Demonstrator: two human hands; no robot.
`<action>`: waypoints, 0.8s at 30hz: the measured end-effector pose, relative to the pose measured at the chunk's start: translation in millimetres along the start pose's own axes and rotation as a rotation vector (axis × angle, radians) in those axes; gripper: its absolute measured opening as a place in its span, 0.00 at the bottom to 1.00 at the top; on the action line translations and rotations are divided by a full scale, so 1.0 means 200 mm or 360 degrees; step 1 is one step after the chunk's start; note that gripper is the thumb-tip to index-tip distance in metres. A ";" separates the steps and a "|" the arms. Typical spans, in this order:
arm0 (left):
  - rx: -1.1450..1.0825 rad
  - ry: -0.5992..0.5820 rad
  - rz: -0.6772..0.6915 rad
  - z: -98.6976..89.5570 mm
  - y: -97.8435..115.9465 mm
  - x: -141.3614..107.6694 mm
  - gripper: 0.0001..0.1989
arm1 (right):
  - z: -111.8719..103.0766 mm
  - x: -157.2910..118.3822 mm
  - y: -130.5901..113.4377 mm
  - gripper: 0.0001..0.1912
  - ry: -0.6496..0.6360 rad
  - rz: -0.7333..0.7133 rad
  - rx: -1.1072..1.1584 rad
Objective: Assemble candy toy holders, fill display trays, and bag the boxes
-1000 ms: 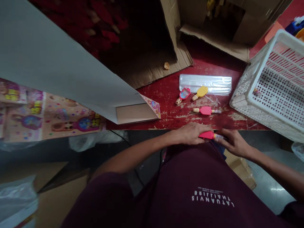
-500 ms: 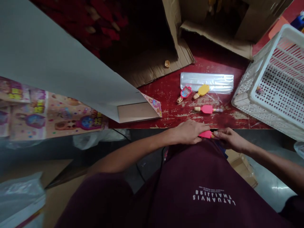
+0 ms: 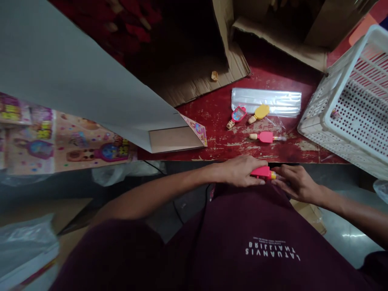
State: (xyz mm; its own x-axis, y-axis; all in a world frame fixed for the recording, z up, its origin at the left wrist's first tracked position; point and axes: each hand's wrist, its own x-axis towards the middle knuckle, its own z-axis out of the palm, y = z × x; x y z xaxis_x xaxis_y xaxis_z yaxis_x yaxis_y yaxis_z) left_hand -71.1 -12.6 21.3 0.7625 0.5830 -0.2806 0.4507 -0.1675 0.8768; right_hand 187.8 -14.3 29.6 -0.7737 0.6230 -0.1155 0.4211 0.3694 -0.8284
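Note:
In front of my shirt, just below the table edge, my left hand (image 3: pixel 241 170) is closed round a pinkish-red popsicle-shaped toy (image 3: pixel 261 171). From the toy's right end sticks a clear tube (image 3: pixel 279 176) with a yellow part at its base. The fingers of my right hand (image 3: pixel 295 182) close on that tube and hide some of it. On the table beyond lie a similar red toy (image 3: pixel 266 137) with a tan handle and clear tube, a yellow one (image 3: pixel 261 112), and a red one with a blue picture (image 3: pixel 239 114).
Clear plastic bags (image 3: pixel 266 101) lie behind the toys on the red table (image 3: pixel 224 149). At the right stands a white perforated basket (image 3: pixel 321 117). Open cardboard boxes (image 3: pixel 239 68) are at the back; a large white panel (image 3: pixel 106 89) rises at the left.
Where a tan end showed by my right fingers, a clear tube with a yellow base now shows. My right hand has shifted slightly right and down; my left still grips the toy.

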 end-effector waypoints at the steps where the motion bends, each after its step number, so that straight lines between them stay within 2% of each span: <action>1: 0.0191 0.0038 -0.0021 0.01 0.02 -0.01 0.13 | 0.01 0.01 -0.02 0.22 -0.0060 0.0310 0.0318; 3: 0.0527 0.0035 -0.0081 0.01 0.05 -0.02 0.17 | 0.01 0.04 -0.03 0.28 -0.0231 0.0884 0.0906; 4: 0.0635 0.0008 -0.0115 0.01 0.06 -0.01 0.20 | 0.01 0.06 -0.02 0.31 -0.0321 0.1078 0.1105; 5: 0.0690 -0.0012 -0.0141 0.02 0.05 0.00 0.21 | 0.01 0.08 -0.01 0.32 -0.0390 0.1176 0.1210; 7: 0.0654 -0.0024 -0.0160 0.01 0.01 0.04 0.20 | 0.01 0.10 0.03 0.31 -0.0391 0.1116 0.1117; 9: 0.0555 0.0024 -0.0174 0.01 -0.07 0.08 0.20 | -0.01 0.10 0.07 0.28 -0.0135 0.0829 0.0692; 11: 0.0548 0.0106 -0.0229 0.03 -0.17 0.13 0.22 | -0.06 0.08 0.11 0.25 0.0290 0.0515 0.0127; 13: 0.0683 0.0205 -0.0346 0.06 -0.28 0.17 0.22 | -0.17 0.04 0.18 0.23 0.0742 0.0347 -0.0363; 16: 0.0912 0.0325 -0.0437 0.16 -0.45 0.23 0.24 | -0.46 -0.02 0.36 0.19 0.1349 0.0449 -0.0747; 17: 0.0962 0.0378 -0.0417 0.20 -0.51 0.25 0.25 | -0.58 -0.03 0.43 0.20 0.1494 0.0569 -0.0818; 18: 0.1016 0.0429 -0.0388 0.23 -0.56 0.27 0.27 | -0.70 -0.04 0.52 0.21 0.1546 0.0715 -0.0882; 19: 0.1075 0.0475 -0.0367 0.26 -0.61 0.29 0.28 | -0.82 -0.05 0.60 0.22 0.1505 0.0900 -0.0949; 21: 0.1194 0.0540 -0.0356 0.31 -0.69 0.33 0.27 | -1.01 -0.04 0.78 0.23 0.1039 0.1251 -0.1081; 23: 0.1284 0.0567 -0.0361 0.35 -0.75 0.34 0.28 | -1.14 0.00 0.93 0.19 0.0713 0.1338 -0.1100; 24: 0.1308 0.0592 -0.0359 0.36 -0.76 0.34 0.30 | -1.17 0.02 0.99 0.17 0.0614 0.1322 -0.1099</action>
State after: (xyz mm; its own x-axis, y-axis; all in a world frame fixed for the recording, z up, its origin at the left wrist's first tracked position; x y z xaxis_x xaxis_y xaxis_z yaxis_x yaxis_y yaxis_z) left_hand -55.0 -4.4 -159.8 0.4830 0.8638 -0.1432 0.8659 -0.4469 0.2247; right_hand 378.8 223.4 -6.5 0.0111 0.9773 -0.2114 0.9961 -0.0294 -0.0837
